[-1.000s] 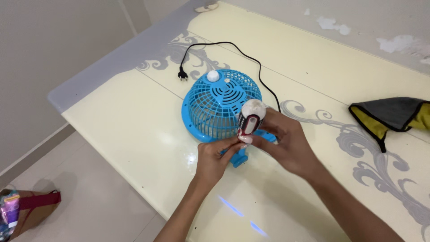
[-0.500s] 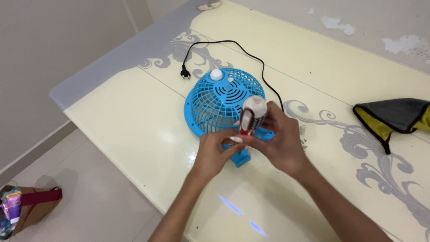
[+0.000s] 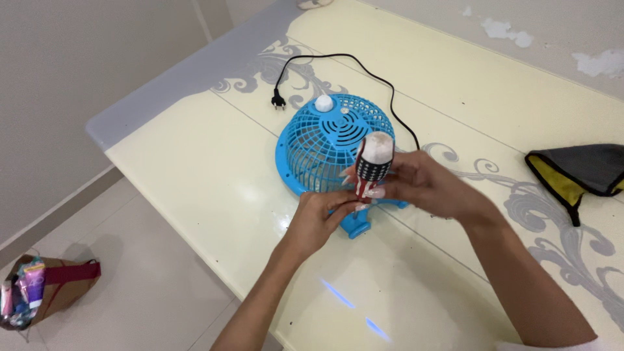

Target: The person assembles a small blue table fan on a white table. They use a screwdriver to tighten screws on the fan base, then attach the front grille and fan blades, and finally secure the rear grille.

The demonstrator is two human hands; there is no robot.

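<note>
A small blue table fan (image 3: 328, 140) lies face down on the cream table (image 3: 195, 169), its back grille up and a white knob on top. My right hand (image 3: 422, 185) grips a screwdriver (image 3: 372, 162) with a thick red, black and white handle, held upright over the fan's blue base (image 3: 356, 224). My left hand (image 3: 318, 221) pinches low at the screwdriver's shaft by the base. The tip is hidden behind my fingers. The fan's black cord with plug (image 3: 278, 101) trails over the table behind the fan.
A grey and yellow cloth (image 3: 578, 172) lies at the table's right side. On the tiled floor at lower left sits a brown bag (image 3: 45, 289) with several small items. A wall runs along the left.
The view has shifted slightly. My hands have stayed at the fan's base, and the screwdriver handle now stands a little more upright in my right hand.
</note>
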